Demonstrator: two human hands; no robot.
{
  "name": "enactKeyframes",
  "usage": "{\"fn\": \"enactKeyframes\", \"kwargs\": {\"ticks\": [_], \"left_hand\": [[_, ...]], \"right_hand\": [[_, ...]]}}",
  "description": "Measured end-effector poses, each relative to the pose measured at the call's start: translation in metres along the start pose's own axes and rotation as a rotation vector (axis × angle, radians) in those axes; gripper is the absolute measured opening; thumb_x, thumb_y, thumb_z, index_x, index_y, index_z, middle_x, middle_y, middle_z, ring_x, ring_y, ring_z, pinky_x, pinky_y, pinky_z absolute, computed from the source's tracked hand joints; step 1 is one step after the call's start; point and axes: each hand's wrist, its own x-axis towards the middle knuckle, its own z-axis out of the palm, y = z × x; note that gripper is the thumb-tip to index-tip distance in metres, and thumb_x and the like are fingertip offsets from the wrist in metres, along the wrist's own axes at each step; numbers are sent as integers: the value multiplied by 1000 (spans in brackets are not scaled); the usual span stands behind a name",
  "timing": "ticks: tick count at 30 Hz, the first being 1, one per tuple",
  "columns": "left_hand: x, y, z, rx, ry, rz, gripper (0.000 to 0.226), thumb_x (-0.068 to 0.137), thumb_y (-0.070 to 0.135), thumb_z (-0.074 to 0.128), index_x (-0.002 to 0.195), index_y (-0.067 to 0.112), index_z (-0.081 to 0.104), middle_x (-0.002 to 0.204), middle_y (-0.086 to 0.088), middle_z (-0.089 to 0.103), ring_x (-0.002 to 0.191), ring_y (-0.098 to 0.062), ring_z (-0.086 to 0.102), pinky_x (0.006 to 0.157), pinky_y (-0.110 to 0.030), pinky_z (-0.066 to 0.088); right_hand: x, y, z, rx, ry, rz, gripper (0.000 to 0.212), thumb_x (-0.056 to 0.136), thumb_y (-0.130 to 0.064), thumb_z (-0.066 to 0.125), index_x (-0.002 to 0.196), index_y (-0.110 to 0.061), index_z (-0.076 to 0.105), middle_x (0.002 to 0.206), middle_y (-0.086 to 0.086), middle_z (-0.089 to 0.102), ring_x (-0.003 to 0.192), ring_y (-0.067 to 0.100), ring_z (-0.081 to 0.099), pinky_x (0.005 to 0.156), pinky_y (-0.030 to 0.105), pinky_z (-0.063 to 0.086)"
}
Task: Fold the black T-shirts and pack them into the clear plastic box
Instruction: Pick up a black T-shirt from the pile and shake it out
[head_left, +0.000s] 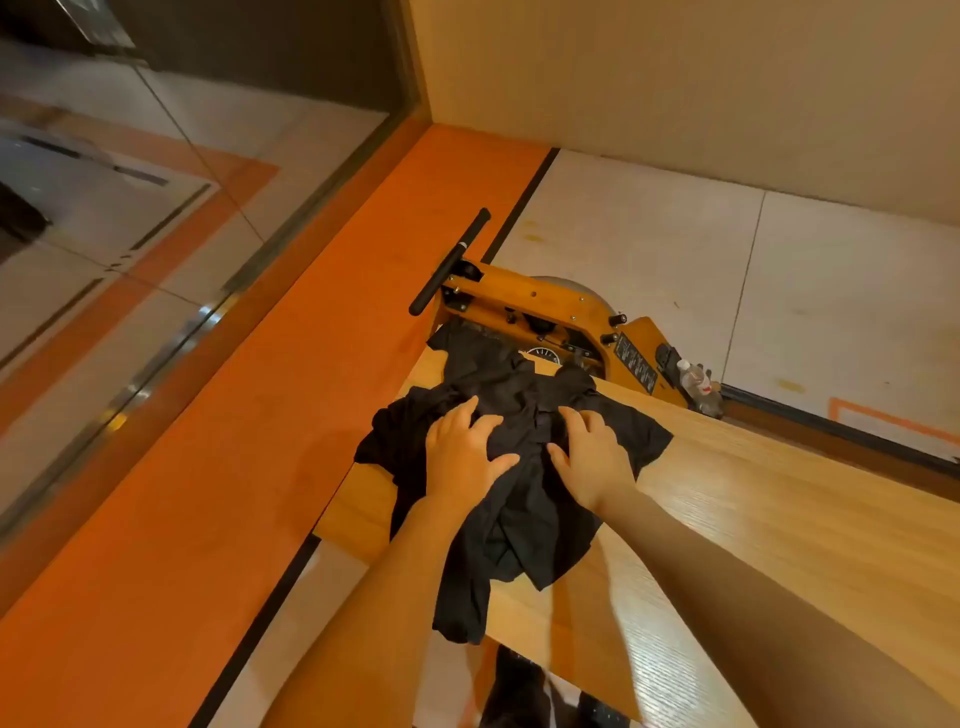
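**Both palms down on a rumpled heap of black cotton**

My left hand (462, 457) and my right hand (589, 460) lie side by side on the pile of crumpled black T-shirts (519, 499), fingers spread wide and fairly straight, pressing flat rather than pinching; neither hand holds any cloth, as far as I can see. I take this to be a flattening step, weight on the fabric so it stops sliding while I look for an edge or a collar; nothing is folded yet.

The shirts sit at the left end of the light wooden table (753, 519), bunched and creased, with one sleeve or hem spilling over the near edge and another lobe drooping past the left corner; that overhang is why I keep them pinned, I think, since loose cloth so near an edge could slip to the floor. How many shirts are in the heap I cannot tell; the black folds run into one another.

The clear plastic box is not in view; packing is a long way off.

Beyond the far end of the table stands a yellow-orange machine with a long black handle (540, 306), touching or just behind the cloth; I cannot say which. A small clear plastic bottle (698, 384) stands beside it near the wall; a broad orange floor stripe (260, 415) runs along the left.

Next I would need to separate one shirt and spread it on the bare wood to my right.
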Motion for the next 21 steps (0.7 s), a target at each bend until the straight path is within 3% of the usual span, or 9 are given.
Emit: {"fn": "enactKeyframes", "kwargs": {"ticks": [4,9,15,18,21], "left_hand": [[1,4,10,51,-30,1,50,80,38,74,125,24,58,154,-4,32,143,-21,25,114,-40,18],[3,-5,17,15,93,-51,21,93,29,61,111,22,67,148,1,41,137,-20,35,112,-37,25],[-4,-11,16,-81,202,-61,19,90,23,64,105,15,72,120,-2,58,113,-22,53,94,-35,41],[-10,-14,13,-104,195,-27,22,93,25,60,111,16,70,113,0,59,104,-18,53,89,-30,46],[-13,-20,7,-150,177,-19,25,97,25,54,115,16,68,112,-1,61,104,-17,55,90,-29,46]], "right_hand": [[5,1,4,1,-2,5,57,101,-39,46,151,-21,27,149,10,36,129,30,45,100,41,47],[7,4,9,26,35,-27,53,101,-33,47,150,-18,33,147,10,40,129,28,45,103,38,44],[13,-5,12,21,173,-134,53,95,-28,60,144,-17,45,146,9,44,135,29,39,110,43,38],[20,-17,12,-23,126,-211,56,92,-33,64,144,-22,46,152,5,39,142,28,30,114,45,28],[26,-22,14,-50,92,-239,41,92,-32,63,133,-26,59,150,4,42,141,27,30,115,45,25]]}}
